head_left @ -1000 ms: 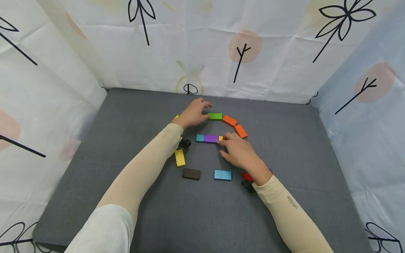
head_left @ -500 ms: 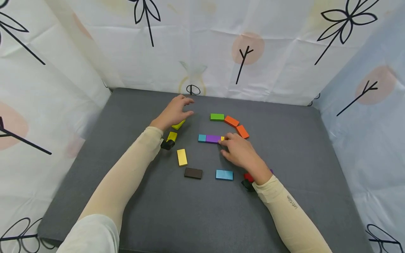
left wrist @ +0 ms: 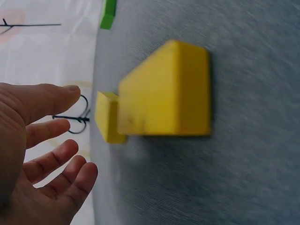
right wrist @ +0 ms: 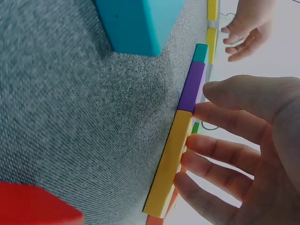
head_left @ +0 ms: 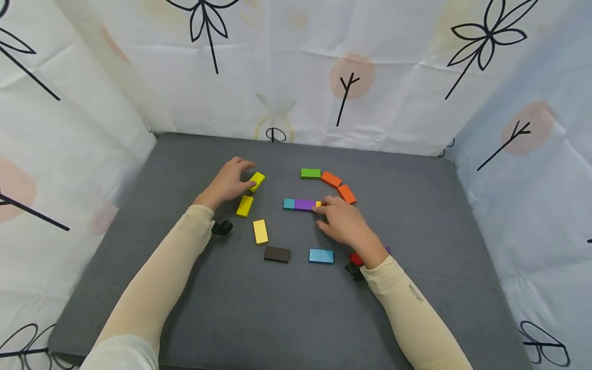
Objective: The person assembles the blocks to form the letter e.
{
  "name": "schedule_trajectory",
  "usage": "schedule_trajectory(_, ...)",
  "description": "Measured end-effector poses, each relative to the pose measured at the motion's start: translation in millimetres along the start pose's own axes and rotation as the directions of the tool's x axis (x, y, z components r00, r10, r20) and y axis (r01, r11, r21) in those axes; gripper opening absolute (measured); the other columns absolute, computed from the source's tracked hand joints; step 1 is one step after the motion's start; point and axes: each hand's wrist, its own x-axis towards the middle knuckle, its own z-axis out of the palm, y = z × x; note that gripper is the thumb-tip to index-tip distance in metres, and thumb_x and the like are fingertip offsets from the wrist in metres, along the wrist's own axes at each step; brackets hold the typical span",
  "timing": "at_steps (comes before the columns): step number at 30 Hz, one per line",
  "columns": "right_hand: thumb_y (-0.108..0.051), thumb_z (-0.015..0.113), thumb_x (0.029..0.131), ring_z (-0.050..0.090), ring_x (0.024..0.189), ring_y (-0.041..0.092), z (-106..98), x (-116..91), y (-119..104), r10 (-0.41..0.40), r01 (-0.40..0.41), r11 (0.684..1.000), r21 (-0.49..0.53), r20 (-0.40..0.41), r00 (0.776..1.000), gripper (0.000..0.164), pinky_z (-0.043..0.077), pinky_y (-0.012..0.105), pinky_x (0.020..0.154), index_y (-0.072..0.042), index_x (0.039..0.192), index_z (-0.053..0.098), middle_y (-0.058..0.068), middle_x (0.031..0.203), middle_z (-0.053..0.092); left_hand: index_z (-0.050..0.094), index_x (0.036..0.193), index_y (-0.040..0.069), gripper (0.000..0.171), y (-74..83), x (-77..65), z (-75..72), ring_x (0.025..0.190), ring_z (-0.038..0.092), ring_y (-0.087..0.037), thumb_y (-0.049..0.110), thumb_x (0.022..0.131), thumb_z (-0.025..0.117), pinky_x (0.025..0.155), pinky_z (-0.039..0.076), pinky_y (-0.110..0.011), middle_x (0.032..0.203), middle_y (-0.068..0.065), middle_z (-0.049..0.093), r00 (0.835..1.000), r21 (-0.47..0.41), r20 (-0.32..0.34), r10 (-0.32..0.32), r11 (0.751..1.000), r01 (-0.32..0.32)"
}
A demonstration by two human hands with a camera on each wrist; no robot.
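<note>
My left hand (head_left: 226, 180) is beside a bright yellow block (head_left: 258, 180), its thumb tip overlapping the block's near side in the head view. In the left wrist view its fingers are spread and relaxed, holding nothing. A second yellow block (head_left: 244, 206) lies just nearer. My right hand (head_left: 344, 221) has its relaxed fingertips along the side of an amber-yellow block (right wrist: 169, 164). That block stands end to end with a purple block (head_left: 305, 205) and a short teal block (head_left: 289, 204), forming a straight row. In the head view the right hand hides most of the amber one.
Around the row lie a green block (head_left: 310, 173), two orange blocks (head_left: 331, 179), a pale yellow block (head_left: 260, 232), a dark brown block (head_left: 277, 254), a blue block (head_left: 321, 256) and a red block (head_left: 356, 259) partly behind the right wrist. Patterned cloth (head_left: 296, 67) borders the grey table (head_left: 277, 318).
My left hand has moved left from beside the green block, then nearer to me, to the upper yellow block. The right hand has stayed at the row.
</note>
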Motion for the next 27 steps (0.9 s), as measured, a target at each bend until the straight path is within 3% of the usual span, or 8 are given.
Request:
schedule_trajectory(11, -0.025, 0.076, 0.103, 0.059, 0.12, 0.027, 3.2, -0.6, 0.2, 0.011, -0.011, 1.0, 0.018, -0.001, 1.0, 0.042, 0.059, 0.047, 0.088, -0.014, 0.144, 0.073, 0.01, 0.14, 0.063, 0.054, 0.155, 0.0, 0.059, -12.8, 2.5, 17.0, 0.133, 0.054, -0.041, 0.019, 0.103, 0.075, 0.111, 0.046, -0.057, 0.149, -0.025, 0.05, 0.999, -0.02, 0.023, -0.026, 0.999, 0.027)
schedule_trajectory(27, -0.025, 0.077, 0.103, 0.058, 0.117, 0.026, -0.1, -3.6, -3.3, 0.017, -0.016, 0.999, 0.029, -0.004, 1.0, 0.044, 0.059, 0.046, 0.087, -0.013, 0.145, 0.072, 0.01, 0.139, 0.063, 0.055, 0.155, -0.002, 0.055, -0.6, 7.5, 21.0, 0.127, 0.056, -0.039, 0.011, 0.104, 0.072, 0.11, 0.048, -0.055, 0.146, -0.024, 0.054, 0.999, 0.01, 0.036, -0.03, 0.999, 0.03)
